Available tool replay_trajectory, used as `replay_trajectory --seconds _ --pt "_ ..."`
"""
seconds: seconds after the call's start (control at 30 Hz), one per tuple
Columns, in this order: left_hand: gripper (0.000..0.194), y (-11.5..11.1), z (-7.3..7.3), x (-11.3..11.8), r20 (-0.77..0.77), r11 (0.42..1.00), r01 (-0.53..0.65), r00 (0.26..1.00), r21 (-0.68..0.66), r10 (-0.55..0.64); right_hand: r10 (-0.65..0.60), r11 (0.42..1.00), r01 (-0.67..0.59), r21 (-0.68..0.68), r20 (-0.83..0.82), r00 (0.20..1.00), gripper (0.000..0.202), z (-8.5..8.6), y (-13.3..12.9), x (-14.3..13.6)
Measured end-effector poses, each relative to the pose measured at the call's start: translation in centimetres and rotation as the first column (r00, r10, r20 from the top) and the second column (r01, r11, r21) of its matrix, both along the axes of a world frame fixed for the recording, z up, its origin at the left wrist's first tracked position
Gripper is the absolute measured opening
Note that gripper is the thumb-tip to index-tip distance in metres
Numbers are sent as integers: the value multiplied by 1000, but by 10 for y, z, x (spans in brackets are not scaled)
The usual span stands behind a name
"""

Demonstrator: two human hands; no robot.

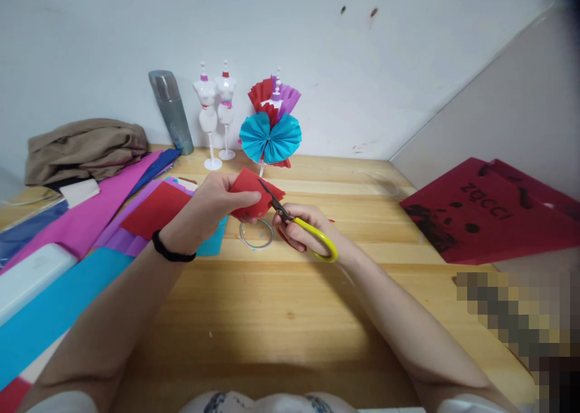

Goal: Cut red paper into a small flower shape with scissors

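My left hand point(220, 198) pinches a small piece of red paper point(248, 189) between thumb and fingers, above the table. In my right hand point(306, 223) is a pair of scissors point(317, 239) with yellow handles and dark blades. The blades meet the right edge of the red paper; whether they are fully closed I cannot tell. Below the hands lies a thin grey ring point(257, 246) with tiny blue scraps about it. Just behind them stands a mini dress form point(277, 88) dressed in folded red and purple paper, with a pleated blue paper bow point(270, 137) in front.
Two bare white dress forms point(207, 120) and a grey-green flask point(171, 111) stand against the wall. At left are brown cloth point(86, 150), coloured paper sheets point(156, 211) and a white box point(38, 277). A red paper bag point(493, 214) leans at right.
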State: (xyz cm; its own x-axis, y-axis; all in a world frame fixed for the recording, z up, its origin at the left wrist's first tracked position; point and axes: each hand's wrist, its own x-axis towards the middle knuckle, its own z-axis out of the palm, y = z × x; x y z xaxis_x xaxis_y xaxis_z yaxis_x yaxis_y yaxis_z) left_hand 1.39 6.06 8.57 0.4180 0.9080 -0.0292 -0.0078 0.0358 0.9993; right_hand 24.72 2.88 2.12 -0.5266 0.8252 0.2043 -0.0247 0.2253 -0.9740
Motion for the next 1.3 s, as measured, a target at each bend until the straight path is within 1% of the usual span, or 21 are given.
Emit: replay_trajectory --seconds 0.37,0.53,0.67,0.93,1.3 --pt "35 -1 -2 3 53 997 30 998 -69 -27 -7 1000 7 2 -9 1000 55 1 -2 0" --pt "34 -2 0 4 72 994 25 997 -103 -18 -6 1000 6 -5 -19 1000 57 0 -1 0" --pt "34 -2 0 4 73 995 23 997 -99 -16 -6 1000 6 -1 -20 1000 57 -1 -1 0" --pt "36 -1 -7 2 63 996 17 998 -83 -11 -6 1000 6 -8 -14 1000 55 0 -2 0" --pt "37 -3 -5 6 69 997 19 998 -73 -14 -15 1000 15 -5 -18 1000 54 0 -3 -1"
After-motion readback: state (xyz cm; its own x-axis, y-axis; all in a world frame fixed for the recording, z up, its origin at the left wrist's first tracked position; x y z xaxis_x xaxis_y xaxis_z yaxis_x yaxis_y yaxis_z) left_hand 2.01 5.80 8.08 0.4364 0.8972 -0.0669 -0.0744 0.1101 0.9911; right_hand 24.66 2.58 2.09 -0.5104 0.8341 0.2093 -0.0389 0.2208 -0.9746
